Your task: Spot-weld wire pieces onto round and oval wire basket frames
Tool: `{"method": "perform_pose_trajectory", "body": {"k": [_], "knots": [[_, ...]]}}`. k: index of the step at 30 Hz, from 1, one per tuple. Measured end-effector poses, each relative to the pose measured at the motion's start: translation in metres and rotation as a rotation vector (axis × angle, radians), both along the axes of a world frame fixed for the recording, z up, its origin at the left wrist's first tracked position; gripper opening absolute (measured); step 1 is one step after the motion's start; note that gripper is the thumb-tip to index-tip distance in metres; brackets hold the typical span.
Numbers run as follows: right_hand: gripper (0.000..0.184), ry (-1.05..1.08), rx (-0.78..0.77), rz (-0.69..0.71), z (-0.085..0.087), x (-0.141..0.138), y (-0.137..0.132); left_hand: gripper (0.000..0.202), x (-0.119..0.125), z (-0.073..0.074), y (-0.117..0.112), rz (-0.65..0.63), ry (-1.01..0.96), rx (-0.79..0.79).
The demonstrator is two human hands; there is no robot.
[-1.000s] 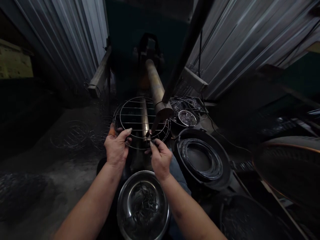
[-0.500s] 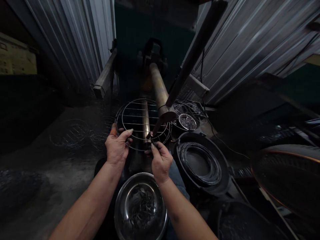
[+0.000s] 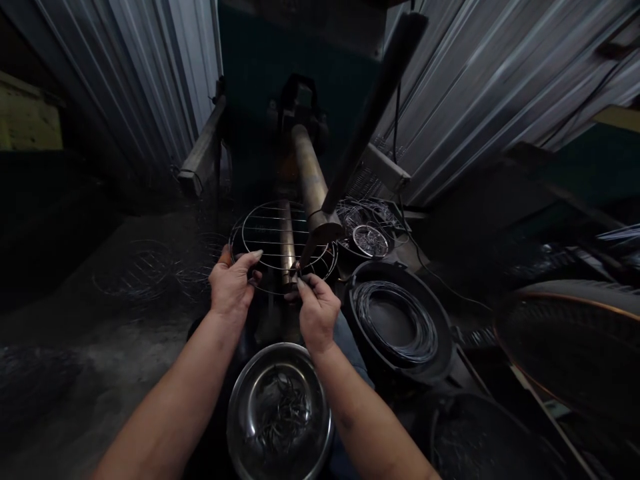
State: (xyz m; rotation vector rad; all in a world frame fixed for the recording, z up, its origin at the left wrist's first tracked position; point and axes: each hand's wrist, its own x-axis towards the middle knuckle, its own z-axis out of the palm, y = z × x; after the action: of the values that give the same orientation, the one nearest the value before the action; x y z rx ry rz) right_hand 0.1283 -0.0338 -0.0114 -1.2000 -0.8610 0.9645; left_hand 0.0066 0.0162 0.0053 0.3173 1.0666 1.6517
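My left hand (image 3: 233, 280) is closed on the left rim of a round wire rack (image 3: 265, 232), its thumb lying over the top. The rack has concentric rings and straight crossbars. My right hand (image 3: 319, 308) pinches a small dark metal piece at the rack's near edge; its exact shape is hidden by the fingers. Just above these fingertips, the pointed upper tip of a spot welder (image 3: 315, 187) meets the lower arm (image 3: 287, 240), which passes under the rack. A steel bowl (image 3: 235, 407) with small bent metal pieces sits below, between my forearms.
To the right stands a black pan (image 3: 447, 320) holding wire rings (image 3: 367, 333). Behind it are a small dish (image 3: 370, 241) of metal bits and more wire. A dark bar (image 3: 380, 100) slants above the welder. Wire racks (image 3: 135, 273) lie on the floor at left.
The whole view has shifted slightly, so things appear a little further left. Both hands keep their hold at the rack, and the rack stays between the welder's arms.
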Motion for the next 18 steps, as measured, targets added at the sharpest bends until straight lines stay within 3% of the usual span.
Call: {"method": "perform_pose_trajectory", "body": {"k": [5,11,18], "knots": [[0.017,-0.288,0.023,0.071,-0.008,0.016,-0.007,0.054,-0.001,0.002,0.003,-0.016,0.003,-0.041],[0.02,-0.699,0.245,0.001,-0.016,0.026,-0.009,0.058,-0.002,0.001,0.007,-0.012,0.011,-0.066],[0.023,-0.822,0.331,-0.019,-0.014,0.023,-0.005,0.052,-0.003,-0.001,0.009,-0.031,0.03,-0.047]]}}
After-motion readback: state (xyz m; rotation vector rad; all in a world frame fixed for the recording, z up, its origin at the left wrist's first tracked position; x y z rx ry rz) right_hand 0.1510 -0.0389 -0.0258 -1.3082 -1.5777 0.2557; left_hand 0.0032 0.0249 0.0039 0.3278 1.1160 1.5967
